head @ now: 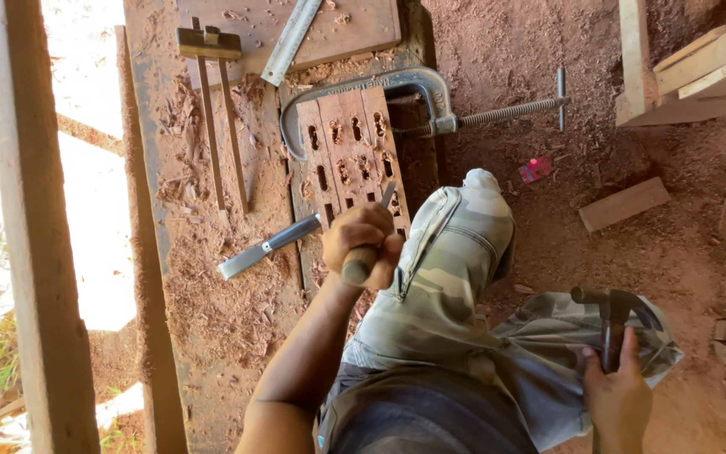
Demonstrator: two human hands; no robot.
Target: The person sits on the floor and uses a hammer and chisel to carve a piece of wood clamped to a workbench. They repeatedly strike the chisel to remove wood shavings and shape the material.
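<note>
1. The left hand (pixel 361 244) sits just below the middle of the frame, its fingers clenched round the wooden handle of a chisel (pixel 371 240). The blade of that chisel slants up and to the right, and its tip meets the lower end of a wooden board (pixel 350 151).
2. The board lies on the surface (pixel 212 286) above the hand, running toward the top of the frame. It is cut with rows of small rectangular slots, some with chips still in them.
3. A large metal clamp (pixel 430 97) arches over the upper end of the board, and its threaded screw and crossbar stick out to the right over the dirt floor (pixel 632 252).
4. The right hand (pixel 619 395) is at the lower right of the frame, its fingers wrapped round the dark handle of a hammer (pixel 611 311). The hammer's head points left, above the person's camouflage trouser leg, well apart from the chisel.
5. A second chisel (pixel 270 245) with a broad flat blade lies loose on the surface just left of the left hand, angled down to the left.
6. Toward the upper left, a marking gauge (pixel 212 101) with two long stems lies in the shavings, and a metal ruler (pixel 291 38) rests across another board at the top.
7. A bent knee fills the centre, beside the board's right edge.
8. Reddish sawdust covers the surface and the floor. A short wood offcut (pixel 623 204) lies on the floor at the right.
</note>
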